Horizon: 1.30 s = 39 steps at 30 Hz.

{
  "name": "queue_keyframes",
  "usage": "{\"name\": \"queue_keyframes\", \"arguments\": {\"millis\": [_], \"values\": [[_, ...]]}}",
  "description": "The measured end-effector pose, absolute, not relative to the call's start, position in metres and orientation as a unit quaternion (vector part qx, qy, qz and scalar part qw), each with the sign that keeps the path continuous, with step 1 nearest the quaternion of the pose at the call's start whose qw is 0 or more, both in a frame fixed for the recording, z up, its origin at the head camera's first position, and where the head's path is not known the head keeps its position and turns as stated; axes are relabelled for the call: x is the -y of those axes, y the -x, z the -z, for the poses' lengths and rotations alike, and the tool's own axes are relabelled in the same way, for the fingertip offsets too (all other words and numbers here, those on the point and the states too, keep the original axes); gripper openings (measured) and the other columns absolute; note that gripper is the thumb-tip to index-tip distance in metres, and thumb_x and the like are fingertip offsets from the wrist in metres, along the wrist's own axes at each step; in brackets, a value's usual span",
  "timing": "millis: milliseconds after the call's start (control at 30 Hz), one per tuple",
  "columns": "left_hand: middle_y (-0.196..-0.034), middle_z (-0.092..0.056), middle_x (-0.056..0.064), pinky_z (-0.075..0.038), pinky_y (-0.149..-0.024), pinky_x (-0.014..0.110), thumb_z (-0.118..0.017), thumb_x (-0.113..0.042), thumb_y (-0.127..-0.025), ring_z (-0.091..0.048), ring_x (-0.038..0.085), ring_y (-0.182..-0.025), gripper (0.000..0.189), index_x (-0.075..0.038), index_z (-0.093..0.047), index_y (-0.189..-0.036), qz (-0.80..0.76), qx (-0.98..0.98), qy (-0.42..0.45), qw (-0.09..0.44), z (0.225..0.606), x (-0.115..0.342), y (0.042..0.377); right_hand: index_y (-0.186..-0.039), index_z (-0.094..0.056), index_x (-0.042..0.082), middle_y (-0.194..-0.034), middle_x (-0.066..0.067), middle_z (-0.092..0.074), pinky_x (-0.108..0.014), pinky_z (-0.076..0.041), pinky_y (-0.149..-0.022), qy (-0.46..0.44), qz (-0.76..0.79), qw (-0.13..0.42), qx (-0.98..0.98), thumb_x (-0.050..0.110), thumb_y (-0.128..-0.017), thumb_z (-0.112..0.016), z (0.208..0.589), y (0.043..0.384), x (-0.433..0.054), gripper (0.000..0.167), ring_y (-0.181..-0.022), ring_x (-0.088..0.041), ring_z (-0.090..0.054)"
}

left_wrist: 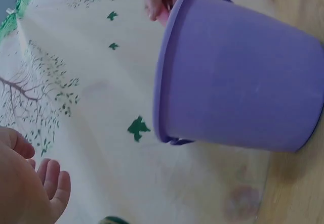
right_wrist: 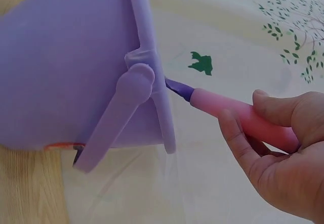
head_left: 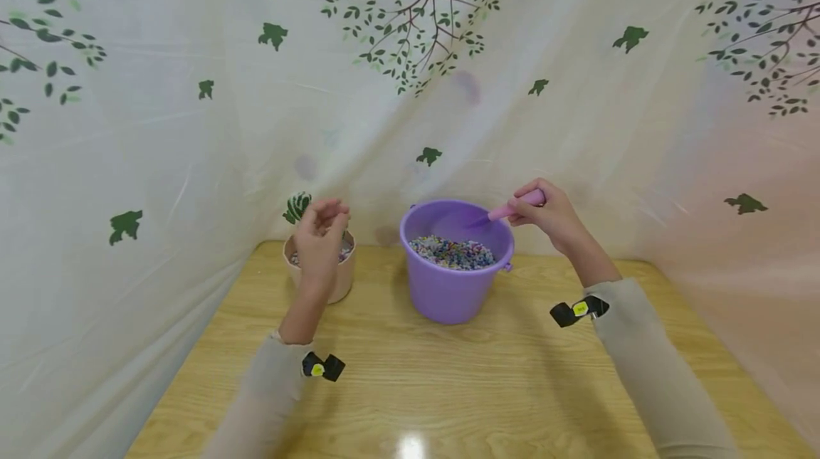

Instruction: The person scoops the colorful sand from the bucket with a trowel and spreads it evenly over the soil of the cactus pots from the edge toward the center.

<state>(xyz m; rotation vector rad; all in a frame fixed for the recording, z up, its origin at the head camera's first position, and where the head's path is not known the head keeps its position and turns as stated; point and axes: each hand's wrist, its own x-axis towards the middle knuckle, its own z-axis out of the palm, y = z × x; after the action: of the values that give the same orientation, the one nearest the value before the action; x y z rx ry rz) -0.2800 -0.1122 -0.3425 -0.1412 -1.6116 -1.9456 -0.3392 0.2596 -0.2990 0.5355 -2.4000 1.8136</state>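
My right hand (head_left: 549,215) grips the pink handle of a trowel (right_wrist: 238,114), fingers and thumb wrapped around it. Its purple neck (right_wrist: 178,89) dips past the rim into a purple bucket (head_left: 448,295), where the blade overlaps the inner wall. Small multicoloured beads (head_left: 451,252) fill the lower part of the bucket. At the left, my left hand (head_left: 320,235) hovers in front of a beige pot (head_left: 344,281), loosely bent fingers holding nothing. A striped green-and-white plant (head_left: 297,207) rises behind that hand, and more beads show inside the pot, partly hidden.
Both containers stand at the back of a wooden table (head_left: 397,381). Close behind them hangs a pale curtain (head_left: 371,124) printed with leaves and branches. The bucket's handle (right_wrist: 114,118) hangs down on its side. Black straps circle both sleeves at the wrists.
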Motion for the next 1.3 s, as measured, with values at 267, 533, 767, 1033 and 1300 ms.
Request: {"name": "queue_keyframes", "arguments": {"millis": [267, 533, 767, 1033, 1300], "values": [[-0.140, -0.058, 0.026, -0.052, -0.108, 0.040, -0.060, -0.007, -0.101, -0.056, 0.038, -0.129, 0.042, 0.002, -0.054, -0.142, 0.728, 0.681, 0.057, 0.063, 0.370, 0.074, 0.300, -0.117, -0.050, -0.012, -0.104, -0.028, -0.074, -0.029, -0.064, -0.076, -0.177, -0.506, 0.078, 0.841, 0.009, -0.102, -0.061, 0.306, 0.343, -0.249, 0.029, -0.079, -0.016, -0.075], [-0.149, -0.052, 0.024, -0.044, -0.114, 0.056, -0.062, -0.015, -0.102, -0.052, 0.038, -0.136, 0.047, -0.002, -0.051, -0.146, 0.770, 0.634, 0.054, -0.049, 0.397, 0.068, 0.320, -0.110, -0.055, -0.009, -0.101, -0.031, -0.073, -0.024, -0.063, -0.071, -0.167, -0.459, 0.111, 0.865, 0.005, -0.101, -0.063, 0.322, 0.353, -0.236, 0.019, -0.080, -0.025, -0.074], [-0.146, -0.052, 0.027, -0.050, -0.109, 0.052, -0.057, -0.013, -0.104, -0.060, 0.029, -0.125, 0.045, 0.001, -0.051, -0.146, 0.788, 0.608, 0.070, -0.065, 0.403, 0.069, 0.328, -0.111, -0.053, -0.010, -0.103, -0.032, -0.072, -0.024, -0.063, -0.073, -0.170, -0.472, 0.095, 0.860, 0.005, -0.101, -0.061, 0.325, 0.360, -0.232, 0.020, -0.085, -0.029, -0.075], [-0.148, -0.050, 0.028, -0.050, -0.110, 0.051, -0.058, -0.012, -0.103, -0.054, 0.038, -0.135, 0.045, 0.000, -0.051, -0.146, 0.793, 0.602, 0.066, -0.068, 0.403, 0.069, 0.328, -0.115, -0.055, -0.013, -0.109, -0.035, -0.070, -0.032, -0.065, -0.077, -0.169, -0.488, 0.042, 0.855, 0.005, -0.101, -0.062, 0.323, 0.373, -0.235, 0.023, -0.085, -0.028, -0.075], [-0.140, -0.059, 0.025, -0.056, -0.102, 0.046, -0.066, -0.019, -0.099, -0.065, 0.029, -0.122, 0.052, 0.002, -0.053, -0.144, 0.791, 0.604, 0.085, -0.046, 0.408, 0.069, 0.326, -0.109, -0.051, -0.012, -0.108, -0.033, -0.071, -0.045, -0.063, -0.085, -0.195, -0.511, -0.036, 0.837, 0.000, -0.102, -0.056, 0.322, 0.386, -0.230, 0.015, -0.090, -0.035, -0.076]]}}
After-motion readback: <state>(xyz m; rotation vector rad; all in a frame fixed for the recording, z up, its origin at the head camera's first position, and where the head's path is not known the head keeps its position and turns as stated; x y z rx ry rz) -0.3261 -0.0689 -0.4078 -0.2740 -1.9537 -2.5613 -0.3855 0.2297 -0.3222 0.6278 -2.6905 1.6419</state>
